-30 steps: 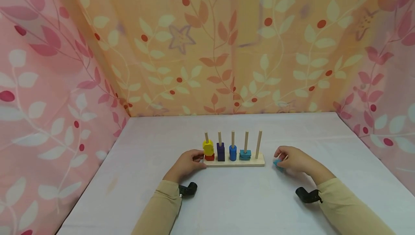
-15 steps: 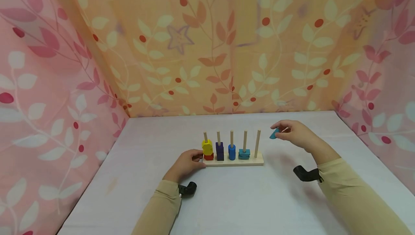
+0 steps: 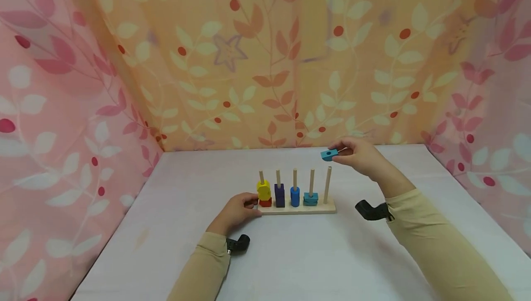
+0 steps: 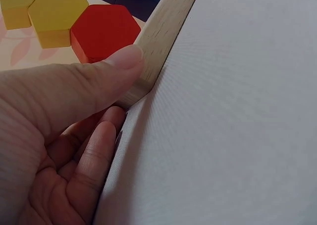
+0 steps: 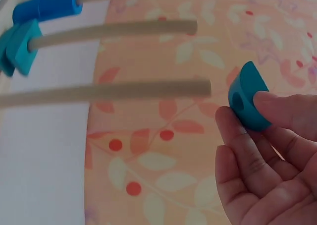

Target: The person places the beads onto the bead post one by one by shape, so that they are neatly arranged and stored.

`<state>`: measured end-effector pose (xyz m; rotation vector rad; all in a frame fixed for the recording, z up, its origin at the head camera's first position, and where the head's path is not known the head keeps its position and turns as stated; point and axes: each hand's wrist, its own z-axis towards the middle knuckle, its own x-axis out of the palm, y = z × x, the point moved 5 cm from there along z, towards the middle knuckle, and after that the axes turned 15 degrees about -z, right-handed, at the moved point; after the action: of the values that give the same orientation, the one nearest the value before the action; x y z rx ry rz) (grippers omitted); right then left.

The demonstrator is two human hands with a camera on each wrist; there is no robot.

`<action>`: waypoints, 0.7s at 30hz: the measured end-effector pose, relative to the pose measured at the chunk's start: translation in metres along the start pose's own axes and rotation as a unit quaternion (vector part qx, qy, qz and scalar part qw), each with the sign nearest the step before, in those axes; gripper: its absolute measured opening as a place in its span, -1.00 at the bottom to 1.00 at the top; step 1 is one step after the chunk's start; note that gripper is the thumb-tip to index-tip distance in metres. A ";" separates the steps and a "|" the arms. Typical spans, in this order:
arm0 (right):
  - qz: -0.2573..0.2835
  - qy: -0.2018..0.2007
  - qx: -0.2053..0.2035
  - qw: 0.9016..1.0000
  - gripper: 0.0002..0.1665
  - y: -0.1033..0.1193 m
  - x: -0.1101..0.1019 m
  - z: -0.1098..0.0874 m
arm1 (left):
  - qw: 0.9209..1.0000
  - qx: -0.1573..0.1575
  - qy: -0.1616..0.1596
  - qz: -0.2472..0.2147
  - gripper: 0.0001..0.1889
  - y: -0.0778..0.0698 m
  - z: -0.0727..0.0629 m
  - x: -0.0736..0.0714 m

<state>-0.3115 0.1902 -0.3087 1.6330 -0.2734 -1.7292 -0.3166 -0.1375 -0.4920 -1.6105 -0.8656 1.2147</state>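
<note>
A pegboard stacker with a pale wooden base [image 3: 298, 211] stands mid-table. My left hand [image 3: 236, 211] holds the base's left end, thumb on its edge in the left wrist view. From left, the pegs carry yellow blocks [image 3: 263, 190] over a red block [image 4: 105, 30], purple blocks [image 3: 280, 195], blue cylinders [image 3: 295, 196] and teal blocks [image 3: 310, 199]. The rightmost peg [image 3: 327, 185] is bare. My right hand [image 3: 358, 156] pinches a teal half-round block [image 5: 251, 103] with a hole through it. It hangs above and close to the bare peg's tip.
A white cloth covers the table [image 3: 290, 255]. Patterned curtains [image 3: 274, 61] close off the back and both sides. A black wrist camera [image 3: 238, 244] is on the left sleeve, another black camera [image 3: 371, 210] on the right.
My right hand has lifted the teal half-round block off the table at the right and carried it up and left toward the bare peg. My left hand stays at the base.
</note>
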 end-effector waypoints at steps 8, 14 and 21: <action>0.055 0.018 -0.011 0.998 -0.69 0.011 0.024 0.004 | 1.000 -0.001 0.000 0.004 -0.42 0.001 -0.002 -0.001; 0.070 0.021 -0.008 0.997 -0.71 0.010 0.030 0.005 | 1.000 0.006 0.000 -0.001 -0.42 0.001 -0.002 -0.001; 0.079 0.032 -0.014 0.996 -0.72 0.010 0.035 0.003 | 1.000 0.014 0.008 0.000 -0.41 -0.001 -0.001 0.000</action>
<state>-0.3081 0.1601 -0.3289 1.5990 -0.3374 -1.5545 -0.3160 -0.1373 -0.4912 -1.5965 -0.8357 1.2084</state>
